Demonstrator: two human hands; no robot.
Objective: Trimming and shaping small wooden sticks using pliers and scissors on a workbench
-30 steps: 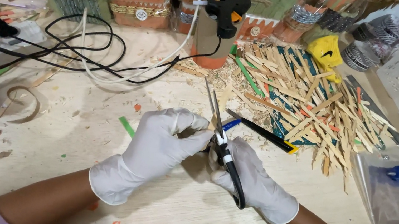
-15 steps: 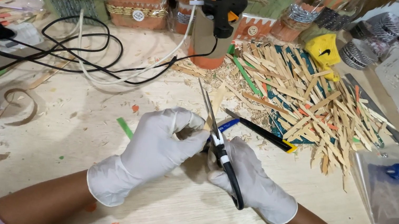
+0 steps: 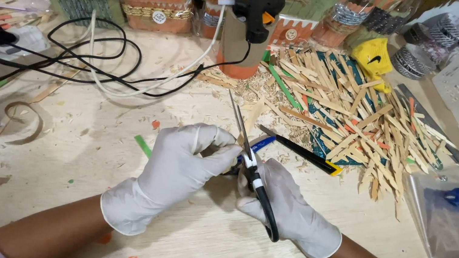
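The right hand held black scissors by the loops, its grip closed around them. The left hand pinched a thin wooden stick at the blades, above the surface. The stick looked light, stiff and easy to snap, best held near the cut.

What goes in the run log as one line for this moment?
left hand: pinching a small piece at the blades | right hand: gripping scissors | wooden sticks: piled behind | glue gun: upright
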